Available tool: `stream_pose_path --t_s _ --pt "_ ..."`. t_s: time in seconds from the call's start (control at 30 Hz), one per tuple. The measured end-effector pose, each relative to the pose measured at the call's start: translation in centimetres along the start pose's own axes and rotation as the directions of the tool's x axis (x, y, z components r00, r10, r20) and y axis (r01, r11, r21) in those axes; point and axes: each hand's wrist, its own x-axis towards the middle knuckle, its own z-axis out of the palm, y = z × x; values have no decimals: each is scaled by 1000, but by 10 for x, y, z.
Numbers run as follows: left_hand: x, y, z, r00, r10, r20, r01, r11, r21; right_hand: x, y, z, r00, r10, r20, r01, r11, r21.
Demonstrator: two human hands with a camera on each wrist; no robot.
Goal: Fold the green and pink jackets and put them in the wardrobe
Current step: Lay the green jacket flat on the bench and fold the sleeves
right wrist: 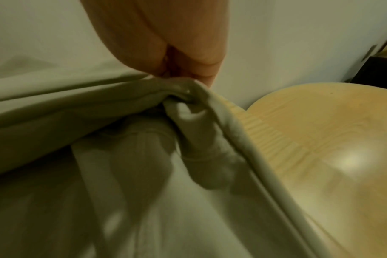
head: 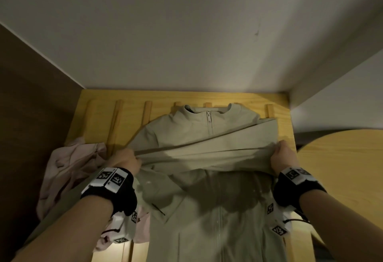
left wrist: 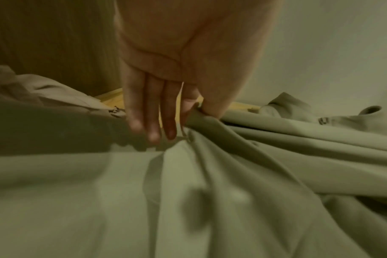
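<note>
- Two hands are gripping the green jacket (head: 207, 158) by a fold of cloth stretched across the middle of the head view: the left hand (head: 126, 161) is pinching it at centre left between thumb and forefinger, its other fingers (left wrist: 152, 122) hanging straight, and the right hand (head: 283, 158) is bunching several layers at centre right.
- Slipping looks likeliest on the left, since a light pinch on smooth cloth is holding that end; losing it would let the fold fall crooked.
- Uneven pulling is a second risk, because the fold line is already running slanted, higher toward the right.
- Sleeve cloth is hanging loose under the right hand in the wrist view and could get trapped inside the fold.
- Lying crumpled at lower left, the pink jacket (head: 68, 170) is touching the green one and crowding the left hand.
- Wooden slats (head: 116, 125) are running under both jackets; a round tabletop (head: 342, 170) is sitting at the right edge.
- No wardrobe is showing.
</note>
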Motion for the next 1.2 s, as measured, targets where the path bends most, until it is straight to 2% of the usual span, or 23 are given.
stream_pose_path --t_s 0.17,0.37,0.57,0.67,0.73,0.8,0.87,0.93,1.03,1.1,1.2 --pt "6 -5 -6 998 -64 -22 66 996 52 20 8 -14 997 12 -79 -12 1000 -3" --pt "6 -12 -13 993 -112 -31 110 992 -54 27 15 -18 997 22 -72 -26 998 -59" --pt "4 -22 -25 994 -106 -23 107 994 20 29 12 -17 997 47 -61 -50 997 -57" --pt "11 -28 -26 995 -102 9 100 958 -269 25 8 -16 998 49 -35 -50 998 -35" --pt "17 -33 -23 996 -90 12 83 839 -537 15 4 -13 998 -7 -61 8 1000 14" --pt "20 -37 -19 996 -94 -11 67 779 -623 4 1 -8 979 -151 -136 151 988 -5" --pt "20 -38 -14 996 -78 -37 40 801 -598 -10 -3 -3 941 -300 -155 290 953 -86" --pt "18 -36 -10 994 -74 -79 18 831 -556 -22 -9 6 912 -400 -92 379 907 -185" --pt "13 -35 -5 998 -10 -66 -25 863 -505 -39 -13 25 857 -504 102 508 799 -322" --pt "7 -34 -3 996 73 -49 -88 838 -538 -49 -12 38 839 -494 230 545 765 -344" --pt "-1 -34 -4 988 132 -75 -151 795 -588 -58 -12 52 830 -461 315 548 780 -302"
